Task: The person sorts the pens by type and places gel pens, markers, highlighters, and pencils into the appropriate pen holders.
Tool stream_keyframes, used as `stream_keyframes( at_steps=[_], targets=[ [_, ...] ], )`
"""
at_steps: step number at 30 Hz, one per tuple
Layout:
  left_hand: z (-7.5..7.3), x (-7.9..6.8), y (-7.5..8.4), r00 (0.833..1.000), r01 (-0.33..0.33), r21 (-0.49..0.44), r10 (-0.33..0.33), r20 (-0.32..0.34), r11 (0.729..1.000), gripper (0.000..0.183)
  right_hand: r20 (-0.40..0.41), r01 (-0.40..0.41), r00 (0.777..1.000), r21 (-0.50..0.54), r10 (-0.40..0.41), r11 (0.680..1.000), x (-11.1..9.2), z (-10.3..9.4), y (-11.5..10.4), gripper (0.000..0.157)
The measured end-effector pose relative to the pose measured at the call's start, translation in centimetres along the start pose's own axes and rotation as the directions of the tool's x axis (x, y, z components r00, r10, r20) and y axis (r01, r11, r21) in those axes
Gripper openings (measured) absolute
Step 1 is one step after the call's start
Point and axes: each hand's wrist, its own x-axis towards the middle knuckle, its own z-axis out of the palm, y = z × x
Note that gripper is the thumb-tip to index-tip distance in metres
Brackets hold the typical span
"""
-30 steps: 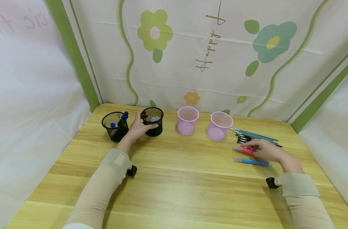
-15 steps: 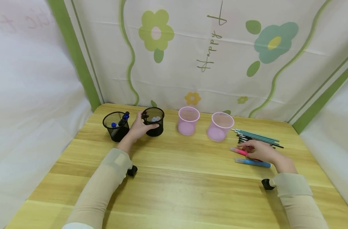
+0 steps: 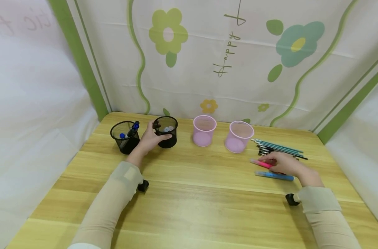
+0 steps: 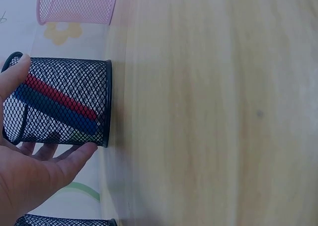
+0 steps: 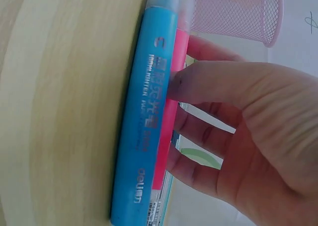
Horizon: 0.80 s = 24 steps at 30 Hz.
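Note:
My left hand (image 3: 149, 141) grips a black mesh pen cup (image 3: 170, 142) from its left side, thumb across the front. Through the mesh in the left wrist view, a red marker (image 4: 59, 96) and a blue marker (image 4: 54, 109) lean inside it. On the right, my right hand (image 3: 283, 164) pinches a pink highlighter (image 3: 261, 163) between thumb and fingers, low over the table. A blue highlighter (image 3: 275, 176) lies just in front of it, roughly parallel. In the right wrist view the blue highlighter covers part of the pink one.
A second black mesh cup (image 3: 125, 143) with blue-capped pens stands at the far left. Two pink mesh cups (image 3: 202, 138) (image 3: 235, 143) stand near the back edge. Behind my right hand lie several teal pencils (image 3: 285, 147) and black pens (image 3: 263, 150).
My right hand and the pink highlighter have shifted a little left since a second ago. My left hand stays on the black cup.

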Motion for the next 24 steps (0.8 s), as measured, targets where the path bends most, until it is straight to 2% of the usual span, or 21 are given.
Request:
stream_keyframes(
  at_steps=[11,18,24],
  targets=[
    [0.0,-0.1,0.1,1.0,-0.004,0.005,0.004,-0.002,1.0,0.099,-0.025,0.035,0.999,0.008,-0.035,0.999,0.0,-0.4,-0.2,0.047],
    [0.0,0.0,0.0,1.0,-0.006,0.009,0.006,-0.001,1.0,0.1,-0.017,0.029,0.999,0.005,-0.029,1.0,-0.1,-1.3,-1.5,0.05],
    [0.0,0.0,-0.1,1.0,0.008,0.014,-0.008,0.003,1.0,0.102,-0.008,0.072,0.997,0.026,-0.072,0.997,-0.2,-2.0,-2.9,0.043]
  ],
)
